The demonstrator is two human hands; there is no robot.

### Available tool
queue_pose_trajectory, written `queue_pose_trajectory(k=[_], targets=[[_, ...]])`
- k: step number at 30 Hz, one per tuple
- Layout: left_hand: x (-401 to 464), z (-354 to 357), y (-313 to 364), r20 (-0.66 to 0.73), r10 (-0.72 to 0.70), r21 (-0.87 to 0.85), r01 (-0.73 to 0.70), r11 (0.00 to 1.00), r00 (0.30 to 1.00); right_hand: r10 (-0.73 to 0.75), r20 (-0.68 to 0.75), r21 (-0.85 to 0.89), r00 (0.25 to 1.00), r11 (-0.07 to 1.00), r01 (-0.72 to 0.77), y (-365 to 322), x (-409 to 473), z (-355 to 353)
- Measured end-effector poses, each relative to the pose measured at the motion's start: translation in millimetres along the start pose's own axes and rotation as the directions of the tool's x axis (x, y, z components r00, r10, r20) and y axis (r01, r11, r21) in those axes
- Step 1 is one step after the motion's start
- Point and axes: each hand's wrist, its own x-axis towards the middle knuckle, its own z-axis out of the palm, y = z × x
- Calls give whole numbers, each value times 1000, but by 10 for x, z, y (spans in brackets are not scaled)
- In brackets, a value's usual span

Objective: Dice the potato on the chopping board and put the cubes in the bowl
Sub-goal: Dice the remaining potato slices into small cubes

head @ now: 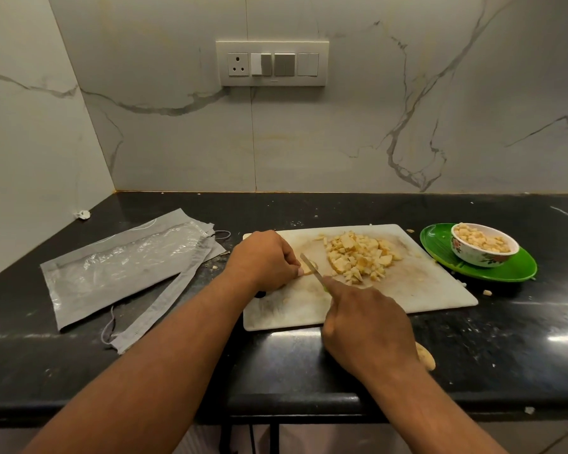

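A white chopping board (pixel 423 290) lies on the black counter. A heap of pale yellow potato cubes (pixel 361 255) sits at its middle. At the board's left, my left hand (pixel 263 260) pinches a small potato piece (pixel 309 268) with curled fingers. My right hand (pixel 368 326) grips a knife (pixel 310 265), forefinger stretched along it, the blade set on that piece. The knife's handle is hidden in my fist. A floral bowl (pixel 479 255) with cubes in it stands on a green plate (pixel 512 271) right of the board.
A grey zip pouch with a clear plastic window (pixel 122 267) lies left of the board. Stray potato bits (pixel 487 292) dot the counter near the plate. A potato peel or piece (pixel 425 355) lies by the counter's front edge. A switch panel (pixel 273 63) is on the marble wall.
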Motion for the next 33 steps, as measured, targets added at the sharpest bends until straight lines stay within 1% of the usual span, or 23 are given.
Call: queue_pose_trajectory(k=[4, 8, 11, 13, 16, 18, 23, 25, 29, 33], targets=[[6, -18, 27, 2, -3, 22, 2, 1000, 1000, -9, 19, -32, 1000, 999, 10, 74, -194, -56], [30, -20, 32, 18, -3, 19, 3, 1000, 1000, 41, 44, -66, 998, 997, -38, 56, -386, -296], [15, -25, 41, 20, 1, 21, -1, 1000, 1000, 44, -31, -35, 999, 998, -45, 28, -315, -352], [1, -23, 40, 15, -3, 13, 2, 1000, 1000, 36, -60, -9, 998, 999, -37, -32, -177, -264], [-8, -8, 26, -11, -10, 0, 10, 1000, 1000, 22, -18, 10, 1000, 1000, -22, -92, -33, -101], [-2, 1, 18, -18, -13, 4, 13, 1000, 1000, 12, 11, -10, 1000, 1000, -12, -81, -92, -39], [28, -4, 22, 14, -3, 6, 3, 1000, 1000, 39, 73, -72, 997, 997, -34, -21, -392, -210], [30, -9, 29, 25, -1, 3, 1, 1000, 1000, 62, 68, -62, 996, 996, -58, -19, -413, -308], [6, -10, 25, 30, -8, -4, 8, 1000, 1000, 49, -23, -11, 999, 999, -50, -80, -194, -202], [-16, -20, 19, 5, -26, -32, 26, 999, 1000, 38, 32, 3, 999, 999, -39, -165, -70, -22]])
